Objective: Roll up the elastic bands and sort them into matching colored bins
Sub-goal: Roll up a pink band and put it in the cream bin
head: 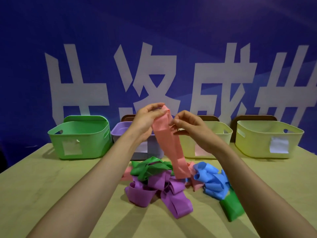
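- Two hands up over the mid surface. The left grip is clamped on the top end of a salmon-pink flat elastic band, pinched between thumb and fingers.
- The right grip is closed on the same band's right edge, just below the top.
- The band hangs unrolled, with its lower end down at the pile. Can't tell if it touches.
- The pile sits on the tan wooden surface, near the person:
  - loose green bands lie on top of purple looped bands
  - curled blue bands sit to the right
  - more pink bands lie between purple and blue
  - a folded green band lies at the near right, touching the blue ones
- Four plastic bins stand in a row at the far edge: green bin, lavender bin, pale yellow bin, second pale yellow bin.
- Blocked views:
  - the left forearm and the hanging band cover most of the lavender bin's front
  - the right grip and forearm cover much of the first yellow bin
  - the band also hides the pile's centre
- White paper labels are on the bin fronts.
- Brown rounded items stand behind the bins, mostly hidden.
- A blue backdrop with large white characters hangs behind.
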Tool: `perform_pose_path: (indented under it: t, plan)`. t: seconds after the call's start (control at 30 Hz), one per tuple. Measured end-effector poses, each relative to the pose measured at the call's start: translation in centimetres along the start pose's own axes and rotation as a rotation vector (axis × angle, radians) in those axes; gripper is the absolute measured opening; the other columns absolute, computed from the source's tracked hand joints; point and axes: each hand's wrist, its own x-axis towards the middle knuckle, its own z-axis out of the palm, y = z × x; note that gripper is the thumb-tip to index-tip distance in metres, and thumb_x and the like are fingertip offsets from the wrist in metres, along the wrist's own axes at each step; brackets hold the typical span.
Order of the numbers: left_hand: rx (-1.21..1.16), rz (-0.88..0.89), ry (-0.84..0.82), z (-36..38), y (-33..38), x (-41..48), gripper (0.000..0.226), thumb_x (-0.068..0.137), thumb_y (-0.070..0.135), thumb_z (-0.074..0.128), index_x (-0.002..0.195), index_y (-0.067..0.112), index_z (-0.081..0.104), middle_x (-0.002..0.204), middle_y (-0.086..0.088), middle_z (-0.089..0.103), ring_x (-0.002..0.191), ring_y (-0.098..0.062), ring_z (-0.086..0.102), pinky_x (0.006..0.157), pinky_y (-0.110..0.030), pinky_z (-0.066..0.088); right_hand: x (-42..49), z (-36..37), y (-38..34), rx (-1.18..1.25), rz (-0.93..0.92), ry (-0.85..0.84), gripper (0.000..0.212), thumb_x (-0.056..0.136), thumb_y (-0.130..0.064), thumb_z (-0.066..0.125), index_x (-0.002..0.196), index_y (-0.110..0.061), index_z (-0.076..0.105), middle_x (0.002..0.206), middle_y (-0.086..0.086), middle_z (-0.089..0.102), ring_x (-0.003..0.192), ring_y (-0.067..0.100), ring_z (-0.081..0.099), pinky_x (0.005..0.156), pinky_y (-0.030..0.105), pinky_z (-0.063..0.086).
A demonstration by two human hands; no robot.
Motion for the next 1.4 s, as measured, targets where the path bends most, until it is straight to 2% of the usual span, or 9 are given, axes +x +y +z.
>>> perform_pose_path:
  t: [0.13, 0.27, 0.33, 0.43, 0.53, 0.67, 0.83, 1.27, 1.4]
  plan:
    - [-0.152, -0.075, 0.044, 0.2, 0.0, 0.0, 0.015, 0.087, 0.004, 0.065, 0.1, 0.011, 0.064, 0.099, -0.009, 0.067, 0.09, -0.021, 0.066, 0.076, -0.032, 0.058, 0.4, 0.6, -0.1, -0.177, 0.013, 0.015, 0.025, 0.084, -0.017, 0.07, 0.104, -0.018, 0.055, 0.101, 0.004, 0.062, 0.09, 0.013, 0.059, 0.084, 0.03, 0.051]
    - [-0.182, -0.049, -0.008, 0.0, 0.3, -0.2, 0.019, 0.089, 0.006, 0.062, 0.108, 0.008, 0.061, 0.093, -0.007, 0.068, 0.08, -0.015, 0.066, 0.069, -0.025, 0.058, 0.4, 0.9, -0.6, -0.147, -0.042, 0.069, 0.013, 0.088, -0.005, 0.064, 0.089, -0.018, 0.061, 0.083, -0.001, 0.063, 0.083, 0.014, 0.06, 0.082, 0.034, 0.05]
    - [0.124, -0.068, -0.022, -0.3, 0.5, -0.6, 0.023, 0.097, 0.017, 0.054, 0.117, 0.006, 0.056, 0.087, -0.003, 0.068, 0.071, -0.011, 0.065, 0.067, -0.024, 0.057, 0.4, 0.7, -1.5, -0.096, -0.108, 0.158, 0.015, 0.091, -0.006, 0.06, 0.087, -0.02, 0.06, 0.082, -0.003, 0.062, 0.083, 0.015, 0.058, 0.081, 0.035, 0.05]
    - [0.705, 0.022, 0.057, -1.1, 0.3, -1.0, 0.039, 0.101, 0.043, 0.037, 0.116, 0.015, 0.061, 0.113, -0.004, 0.065, 0.1, -0.019, 0.06, 0.09, -0.035, 0.048, 0.7, 0.3, -3.6, -0.036, -0.159, 0.252, 0.011, 0.092, -0.006, 0.058, 0.088, -0.017, 0.059, 0.084, 0.001, 0.059, 0.082, 0.012, 0.058, 0.077, 0.028, 0.052]
    - [0.344, 0.233, 0.002, -0.3, 0.6, -2.8, 0.038, 0.09, 0.053, 0.046, 0.109, 0.025, 0.065, 0.113, 0.003, 0.067, 0.107, -0.018, 0.062, 0.094, -0.034, 0.049, 1.1, 0.1, -5.4, 0.117, -0.145, 0.33, 0.011, 0.089, -0.004, 0.062, 0.092, -0.013, 0.056, 0.08, 0.0, 0.059, 0.071, 0.004, 0.061, 0.066, 0.017, 0.051]
    - [0.219, 0.403, -0.096, 1.4, 1.0, -4.1, 0.023, 0.085, 0.024, 0.067, 0.106, 0.022, 0.059, 0.103, 0.0, 0.066, 0.092, -0.012, 0.067, 0.074, -0.023, 0.056, 1.2, 0.1, -6.2, 0.177, -0.071, 0.316, 0.017, 0.088, -0.003, 0.063, 0.099, -0.009, 0.05, 0.081, 0.005, 0.06, 0.072, 0.011, 0.065, 0.067, 0.019, 0.055]
    - [0.008, 0.254, -0.13, 2.0, 1.0, -4.9, 0.018, 0.09, 0.036, 0.055, 0.103, 0.023, 0.056, 0.093, 0.0, 0.07, 0.083, -0.014, 0.071, 0.072, -0.026, 0.058, 0.4, -0.1, -5.6, 0.035, -0.02, 0.318, 0.014, 0.094, -0.012, 0.056, 0.108, -0.013, 0.058, 0.095, 0.005, 0.064, 0.088, 0.018, 0.066, 0.078, 0.029, 0.057]
    - [0.283, 0.484, -0.029, 0.8, -0.8, -5.8, 0.011, 0.089, 0.017, 0.064, 0.095, 0.026, 0.064, 0.089, 0.013, 0.069, 0.089, -0.003, 0.066, 0.077, -0.024, 0.056, -1.6, 0.1, -4.5, -0.286, -0.083, 0.23, 0.003, 0.085, -0.025, 0.067, 0.088, -0.025, 0.068, 0.102, 0.01, 0.063, 0.093, 0.017, 0.06, 0.075, 0.022, 0.051]
    - [0.217, 0.253, -0.185, 1.3, -1.0, -6.2, 0.032, 0.083, 0.02, 0.068, 0.112, 0.023, 0.055, 0.106, 0.006, 0.067, 0.094, -0.012, 0.068, 0.079, -0.027, 0.057, -1.5, 0.3, -5.7, -0.2, -0.19, 0.2, 0.004, 0.089, -0.019, 0.063, 0.088, -0.023, 0.065, 0.091, 0.0, 0.067, 0.089, 0.015, 0.064, 0.08, 0.029, 0.055]
